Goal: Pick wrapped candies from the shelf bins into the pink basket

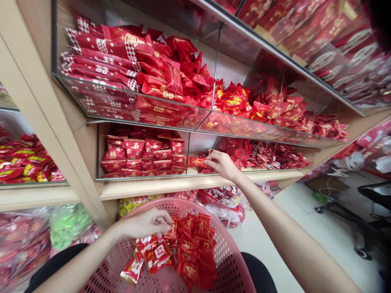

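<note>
My right hand is at the lower shelf, its fingers pinched on a small red packet in front of the clear bin wall. Over the pink perforated basket is my left hand, with its fingers curled at the edge of a red wrapped packet. Inside the basket lie several red packets with gold print and some red and white ones. Just left of my right hand, a bin holds stacked dark red packets.
Above, a clear-fronted shelf holds many red packets. The wooden shelf edge runs behind the basket. Bagged goods lie beneath it. A wheeled chair base stands on the floor at right; plastic bags are at left.
</note>
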Tool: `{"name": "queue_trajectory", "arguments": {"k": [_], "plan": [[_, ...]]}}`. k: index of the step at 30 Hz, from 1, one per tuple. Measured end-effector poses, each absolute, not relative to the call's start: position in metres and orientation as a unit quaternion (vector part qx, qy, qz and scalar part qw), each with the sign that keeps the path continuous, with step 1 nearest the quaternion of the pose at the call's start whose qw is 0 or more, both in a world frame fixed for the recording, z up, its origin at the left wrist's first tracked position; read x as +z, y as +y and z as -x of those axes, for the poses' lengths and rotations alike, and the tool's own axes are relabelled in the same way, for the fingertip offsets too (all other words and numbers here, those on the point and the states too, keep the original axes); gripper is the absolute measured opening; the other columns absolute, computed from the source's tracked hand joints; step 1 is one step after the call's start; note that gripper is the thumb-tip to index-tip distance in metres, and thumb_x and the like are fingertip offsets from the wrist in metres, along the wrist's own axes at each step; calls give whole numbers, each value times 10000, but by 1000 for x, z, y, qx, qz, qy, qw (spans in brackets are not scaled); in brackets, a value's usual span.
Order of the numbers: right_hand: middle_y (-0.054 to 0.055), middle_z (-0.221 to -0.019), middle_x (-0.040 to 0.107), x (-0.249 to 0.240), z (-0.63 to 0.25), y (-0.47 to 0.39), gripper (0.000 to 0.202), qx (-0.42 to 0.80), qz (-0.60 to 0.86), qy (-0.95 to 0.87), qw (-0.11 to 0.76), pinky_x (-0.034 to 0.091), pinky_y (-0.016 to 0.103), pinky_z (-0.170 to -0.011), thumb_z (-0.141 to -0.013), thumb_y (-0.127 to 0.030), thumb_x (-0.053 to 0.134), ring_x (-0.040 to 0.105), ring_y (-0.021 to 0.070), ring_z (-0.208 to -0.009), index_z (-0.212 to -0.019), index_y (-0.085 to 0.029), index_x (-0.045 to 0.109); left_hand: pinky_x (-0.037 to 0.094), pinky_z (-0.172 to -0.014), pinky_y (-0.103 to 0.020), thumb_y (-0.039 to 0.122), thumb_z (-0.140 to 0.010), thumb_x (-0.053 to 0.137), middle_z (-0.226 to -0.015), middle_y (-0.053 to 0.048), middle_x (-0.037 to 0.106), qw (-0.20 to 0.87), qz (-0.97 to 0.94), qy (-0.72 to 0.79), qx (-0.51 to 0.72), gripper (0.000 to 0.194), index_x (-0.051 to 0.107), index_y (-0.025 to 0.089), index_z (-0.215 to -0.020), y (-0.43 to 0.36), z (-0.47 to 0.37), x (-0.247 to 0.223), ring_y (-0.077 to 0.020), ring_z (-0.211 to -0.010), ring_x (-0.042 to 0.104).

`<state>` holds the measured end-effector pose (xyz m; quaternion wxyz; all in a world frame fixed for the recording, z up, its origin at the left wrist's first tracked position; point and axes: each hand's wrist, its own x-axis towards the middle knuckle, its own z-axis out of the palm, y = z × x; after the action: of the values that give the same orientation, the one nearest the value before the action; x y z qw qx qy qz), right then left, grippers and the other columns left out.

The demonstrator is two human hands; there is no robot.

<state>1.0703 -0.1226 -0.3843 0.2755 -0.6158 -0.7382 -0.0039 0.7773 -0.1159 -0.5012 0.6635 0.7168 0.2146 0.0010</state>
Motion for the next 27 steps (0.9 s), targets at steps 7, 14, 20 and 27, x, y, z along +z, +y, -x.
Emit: {"name": "queue_trajectory", "arguments": {"k": [7,14,20,27], "plan": [[18,-705,552,-379,-1050,-207,218,61,599,-689,403,402,253,-609,-821,-343,540,515,128,-660,-709,-175,622,440,-682,-272,510,-765,517,-842,-24,632,670,-712,210,-2,377,560,175,-933,-116,-780,-492,-140,-756,593],[18,-777,582,-436,-982,-244,184,216,536,-755,310,430,250,-661,-853,-300,507,537,121,-722,-811,-192,650,431,-707,-281,575,-795,414,-896,-72,651,763,-584,275,22,501,561,162,-1039,-124,-783,-473,-151,-774,594],[25,-819,570,-467,-955,-246,253,220,525,-787,239,424,231,-662,-892,-300,431,537,116,-741,-864,-187,656,406,-756,-254,440,-692,635,-1020,-18,621,728,-655,185,-78,415,587,224,-1043,-126,-779,-473,-150,-901,540],[16,-811,572,-471,-963,-255,219,273,506,-784,234,423,221,-644,-879,-267,457,537,104,-702,-910,-211,667,348,-558,-209,381,-694,626,-627,43,560,659,-720,158,-151,228,669,185,-804,-129,-784,-482,-88,-574,468]]}}
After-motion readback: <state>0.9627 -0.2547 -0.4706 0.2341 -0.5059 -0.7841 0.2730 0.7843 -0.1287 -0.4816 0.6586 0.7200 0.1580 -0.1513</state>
